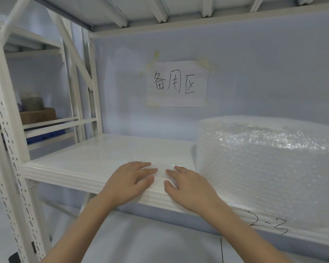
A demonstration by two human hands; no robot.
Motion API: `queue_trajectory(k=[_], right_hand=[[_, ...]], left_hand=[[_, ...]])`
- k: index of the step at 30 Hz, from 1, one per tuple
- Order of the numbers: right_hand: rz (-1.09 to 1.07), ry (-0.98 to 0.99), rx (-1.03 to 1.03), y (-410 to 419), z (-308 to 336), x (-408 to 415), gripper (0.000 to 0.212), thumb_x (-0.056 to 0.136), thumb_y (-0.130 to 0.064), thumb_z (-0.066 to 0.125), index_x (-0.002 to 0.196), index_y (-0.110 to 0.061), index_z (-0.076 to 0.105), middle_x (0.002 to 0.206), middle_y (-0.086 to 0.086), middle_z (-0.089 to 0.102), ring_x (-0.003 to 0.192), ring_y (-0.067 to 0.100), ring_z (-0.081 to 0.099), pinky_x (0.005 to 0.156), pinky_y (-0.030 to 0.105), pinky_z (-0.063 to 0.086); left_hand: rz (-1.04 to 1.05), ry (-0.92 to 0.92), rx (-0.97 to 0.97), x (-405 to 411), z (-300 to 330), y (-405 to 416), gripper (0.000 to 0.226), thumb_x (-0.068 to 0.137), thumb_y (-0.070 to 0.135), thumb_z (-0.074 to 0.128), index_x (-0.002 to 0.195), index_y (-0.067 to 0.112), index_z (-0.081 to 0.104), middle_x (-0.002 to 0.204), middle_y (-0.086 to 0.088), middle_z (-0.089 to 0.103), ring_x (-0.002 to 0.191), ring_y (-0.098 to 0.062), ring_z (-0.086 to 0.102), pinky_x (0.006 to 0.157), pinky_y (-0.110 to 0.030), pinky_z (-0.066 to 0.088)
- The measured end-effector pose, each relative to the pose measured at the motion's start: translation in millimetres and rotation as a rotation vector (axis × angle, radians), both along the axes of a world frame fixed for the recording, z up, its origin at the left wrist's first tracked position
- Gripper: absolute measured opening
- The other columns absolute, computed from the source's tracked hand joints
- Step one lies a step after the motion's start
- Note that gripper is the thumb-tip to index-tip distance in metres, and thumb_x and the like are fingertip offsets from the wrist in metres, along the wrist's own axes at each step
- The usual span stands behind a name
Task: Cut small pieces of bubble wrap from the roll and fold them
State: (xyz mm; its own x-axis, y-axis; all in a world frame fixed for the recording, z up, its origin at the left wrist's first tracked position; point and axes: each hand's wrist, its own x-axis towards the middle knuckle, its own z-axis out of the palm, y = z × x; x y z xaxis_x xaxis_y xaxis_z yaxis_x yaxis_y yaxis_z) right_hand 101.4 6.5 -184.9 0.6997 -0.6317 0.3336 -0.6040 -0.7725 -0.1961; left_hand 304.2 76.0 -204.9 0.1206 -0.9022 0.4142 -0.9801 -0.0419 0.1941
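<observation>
A big roll of clear bubble wrap (270, 164) stands on the right half of a white metal shelf (95, 158). A small piece of bubble wrap (160, 168) lies flat near the shelf's front edge, just left of the roll. My left hand (129, 183) rests palm down on the piece's left part, fingers spread. My right hand (186, 185) lies palm down on its right part, fingertips pointing toward the left hand. Neither hand grips anything. Much of the piece is hidden under my hands.
A paper sign with handwritten characters (177, 84) is taped to the pale blue back wall. White rack uprights (10, 149) stand at left. A neighbouring shelf holds a cardboard box (38, 115) and a tape roll (31, 101). The shelf edge bears a handwritten "2-3" (268, 224).
</observation>
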Motion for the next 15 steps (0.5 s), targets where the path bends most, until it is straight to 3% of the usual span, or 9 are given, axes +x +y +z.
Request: queue_trajectory(k=[4,8,12,15], right_hand=[[-0.012,0.021,-0.057,-1,-3,1,0.046,0.094,-0.044,0.033,0.124,-0.018,0.057,0.130,0.008,0.058,0.117,0.030,0.055,0.093,0.039,0.047],[-0.003,0.028,-0.140,-4,-7,4,0.041,0.094,-0.042,0.032,0.112,-0.016,0.058,0.111,0.007,0.061,0.103,0.032,0.059,0.076,0.037,0.044],[-0.019,-0.010,-0.234,-3,-10,3,0.047,0.094,-0.041,0.033,0.132,-0.019,0.050,0.129,0.010,0.056,0.100,0.038,0.061,0.078,0.041,0.048],[0.012,-0.110,-0.343,-1,-11,-2,0.042,0.089,-0.037,0.040,0.119,-0.017,0.062,0.114,0.008,0.066,0.083,0.035,0.064,0.069,0.039,0.050]], left_hand=[[0.002,0.060,0.052,1,3,0,0.039,0.096,0.054,0.040,0.132,0.048,0.053,0.148,0.020,0.045,0.138,-0.005,0.035,0.110,-0.024,0.024],[-0.011,0.102,0.088,3,6,3,0.054,0.085,0.068,0.034,0.132,0.049,0.053,0.147,0.022,0.044,0.137,-0.004,0.036,0.109,-0.025,0.026],[-0.027,0.169,-0.065,-1,4,7,0.061,0.080,0.066,0.032,0.129,0.042,0.058,0.143,0.018,0.050,0.133,-0.006,0.042,0.105,-0.021,0.026],[-0.026,0.374,-0.247,-8,4,17,0.052,0.081,0.061,0.038,0.123,0.040,0.061,0.136,0.012,0.057,0.125,-0.007,0.047,0.103,-0.024,0.030]])
